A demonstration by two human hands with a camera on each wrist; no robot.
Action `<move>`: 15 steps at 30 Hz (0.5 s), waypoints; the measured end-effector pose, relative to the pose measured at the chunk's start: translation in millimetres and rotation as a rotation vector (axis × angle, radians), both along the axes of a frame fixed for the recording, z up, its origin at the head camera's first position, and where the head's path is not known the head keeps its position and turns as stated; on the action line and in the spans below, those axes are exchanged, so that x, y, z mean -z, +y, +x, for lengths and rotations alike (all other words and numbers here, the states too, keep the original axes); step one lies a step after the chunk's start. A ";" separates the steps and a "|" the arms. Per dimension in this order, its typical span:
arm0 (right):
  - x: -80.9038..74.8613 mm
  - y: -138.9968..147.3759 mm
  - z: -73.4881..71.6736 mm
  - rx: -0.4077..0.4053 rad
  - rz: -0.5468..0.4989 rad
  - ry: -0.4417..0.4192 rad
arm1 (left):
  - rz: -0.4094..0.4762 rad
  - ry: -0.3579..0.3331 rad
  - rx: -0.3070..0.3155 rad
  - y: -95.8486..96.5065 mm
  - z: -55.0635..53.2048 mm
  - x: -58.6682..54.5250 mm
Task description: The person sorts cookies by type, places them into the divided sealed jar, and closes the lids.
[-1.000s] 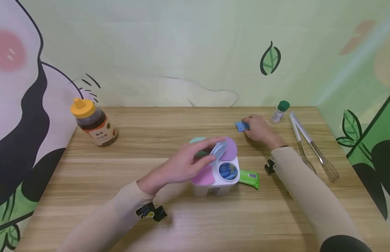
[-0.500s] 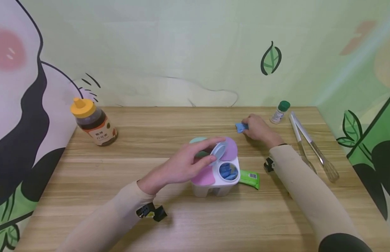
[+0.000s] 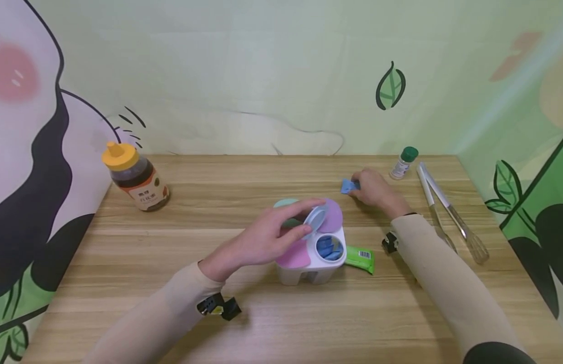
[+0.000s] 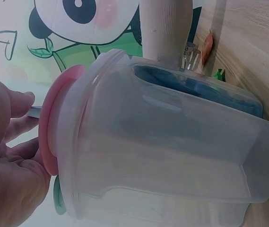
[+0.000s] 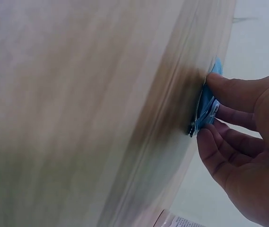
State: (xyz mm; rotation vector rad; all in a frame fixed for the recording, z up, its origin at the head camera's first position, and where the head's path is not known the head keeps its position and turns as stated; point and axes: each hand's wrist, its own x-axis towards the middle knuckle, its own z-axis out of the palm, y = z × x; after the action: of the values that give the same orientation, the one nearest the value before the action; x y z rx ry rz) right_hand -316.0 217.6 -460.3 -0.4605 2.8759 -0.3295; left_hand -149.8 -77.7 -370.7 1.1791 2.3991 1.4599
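A translucent box [image 4: 162,142] with several coloured round lids stands mid-table. My left hand [image 3: 267,235] pinches its raised pale blue lid [image 3: 315,218] between thumb and fingers. Blue packets [image 3: 329,247] show through the uncovered round opening; the pink lid [image 3: 294,257] and purple lid [image 3: 331,216] are down. Farther back on the right, my right hand [image 3: 374,189] grips a small blue packet [image 3: 348,186] at the tabletop. The right wrist view shows this packet [image 5: 207,101] between thumb and fingers, very close to the wood.
Beside the box lies a green packet [image 3: 359,259], partly hidden by it. A green-capped bottle [image 3: 401,163] stands beyond my right hand, with a whisk [image 3: 461,225] and another long-handled utensil [image 3: 430,197] to its right. A yellow-capped honey bottle [image 3: 137,179] stands far left.
The blue packet shifts slightly in my right hand's grip, and that hand moves only a little. My left hand keeps the lid raised in the same place.
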 end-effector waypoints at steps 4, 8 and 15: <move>0.5 -0.4 3.5 0.018 -0.027 0.005 | -0.004 0.005 -0.001 0.1 -0.3 0.5; -1.5 -1.0 7.5 0.031 -0.049 0.010 | -0.004 0.006 0.001 0.2 -0.4 1.0; -9.8 -3.5 17.3 0.055 -0.106 0.004 | 0.006 -0.008 0.004 0.1 -0.1 1.3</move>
State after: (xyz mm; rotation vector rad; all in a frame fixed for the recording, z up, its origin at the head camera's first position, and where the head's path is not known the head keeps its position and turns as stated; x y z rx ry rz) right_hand -298.7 214.1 -450.5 -0.4009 2.8890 -0.4932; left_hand -149.9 -77.6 -372.0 1.1770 2.3873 1.4685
